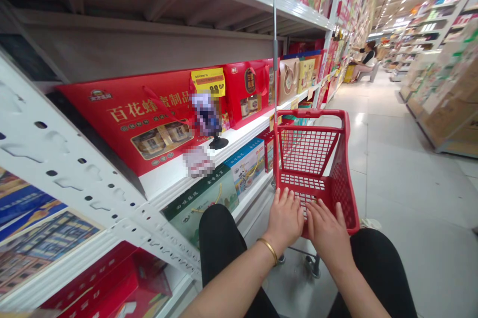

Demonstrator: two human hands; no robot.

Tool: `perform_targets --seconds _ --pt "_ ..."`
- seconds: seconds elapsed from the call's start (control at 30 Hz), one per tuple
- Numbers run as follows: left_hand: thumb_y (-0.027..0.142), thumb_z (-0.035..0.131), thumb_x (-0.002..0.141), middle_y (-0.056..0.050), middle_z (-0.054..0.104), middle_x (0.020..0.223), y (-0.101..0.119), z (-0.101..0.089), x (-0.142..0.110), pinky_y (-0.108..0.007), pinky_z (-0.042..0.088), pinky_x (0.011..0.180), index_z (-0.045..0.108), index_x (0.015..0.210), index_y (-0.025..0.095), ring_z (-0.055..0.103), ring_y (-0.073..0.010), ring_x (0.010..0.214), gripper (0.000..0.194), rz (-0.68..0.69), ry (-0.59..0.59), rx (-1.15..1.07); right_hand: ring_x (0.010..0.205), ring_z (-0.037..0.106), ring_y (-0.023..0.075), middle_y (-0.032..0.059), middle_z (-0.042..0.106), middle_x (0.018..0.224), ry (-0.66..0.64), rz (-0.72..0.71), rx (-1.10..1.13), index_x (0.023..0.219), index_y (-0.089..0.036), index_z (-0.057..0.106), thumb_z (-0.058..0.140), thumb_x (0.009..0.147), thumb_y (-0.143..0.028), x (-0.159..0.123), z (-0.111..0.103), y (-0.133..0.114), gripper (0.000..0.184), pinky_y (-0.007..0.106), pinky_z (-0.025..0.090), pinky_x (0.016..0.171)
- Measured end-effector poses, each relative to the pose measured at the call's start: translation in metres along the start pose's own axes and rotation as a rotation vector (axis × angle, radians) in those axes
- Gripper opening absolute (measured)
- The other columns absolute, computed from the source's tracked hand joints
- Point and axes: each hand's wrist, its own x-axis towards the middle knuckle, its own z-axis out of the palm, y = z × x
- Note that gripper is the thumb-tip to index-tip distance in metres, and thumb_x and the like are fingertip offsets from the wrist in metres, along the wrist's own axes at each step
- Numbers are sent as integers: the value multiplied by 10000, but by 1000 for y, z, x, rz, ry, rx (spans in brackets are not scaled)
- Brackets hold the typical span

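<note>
— What are your hands on?

— The red shopping cart (312, 159), both of them. It stands just in front of your knees, right beside the shelving, with its mesh basket reaching away from you.

— How do they lie?

— Your left hand (284, 221) and your right hand (327, 238) rest side by side at the near end of the basket, palms down, fingers loosely spread, pinching nothing. A gold bangle (269, 251) circles your left wrist.

— What's around the cart?

— A thin metal pole (275, 44) rises at its left corner. On your left, the white metal shelf (70, 159) carries a red gift box (127, 119) of honey products, with a yellow price tag (208, 81) at its upper right. Lower down sit a green box (199, 208) and a blue-and-white box (244, 163).

— Anything farther off?

— Yes, a seated person (364, 59) beside the shelves, well down the aisle, past the tiled floor (407, 178) ahead of you.
</note>
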Motion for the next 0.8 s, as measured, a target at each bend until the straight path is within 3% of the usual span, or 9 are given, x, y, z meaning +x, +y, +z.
perform_targets --seconds 0.17,0.43,0.53,0.67,0.8 --pt "340 429 1050 -115 637 1432 3 3 1 -525 252 1272 655 1344 134 481 -282 1441 424 -11 14 -19 1239 642 332 123 749 1206 77 93 -66 1205 -131 694 443 1015 -303 -16 -8 34 359 626 232 1221" --pt "325 422 1054 -113 631 1440 -3 4 -1 -516 250 1276 653 1349 143 479 -268 1444 417 -15 3 1 1237 649 299 110 754 1206 13 -8 -12 1143 -135 725 448 1018 -253 6 7 -15 326 546 250 1241" --pt "335 441 1045 -111 629 1443 -8 2 -3 -513 262 1273 640 1369 149 473 -262 1448 423 -6 -7 12 1246 644 305 99 753 1215 22 -24 -22 1151 -159 724 459 1016 -265 0 0 -5 316 604 192 1247" --pt "333 446 1040 -110 635 1436 -6 3 -2 -529 260 1273 657 1347 154 470 -269 1450 413 -11 8 3 1349 557 376 136 706 1306 90 101 -121 1173 -169 717 437 1022 -300 -14 -10 24 344 756 96 1190" --pt "342 420 1054 -110 634 1438 0 3 0 -518 238 1283 660 1339 145 472 -268 1447 422 -23 16 -19 1476 390 423 151 608 1444 60 133 -155 1198 -172 724 483 1014 -325 -6 -5 13 339 757 144 1179"
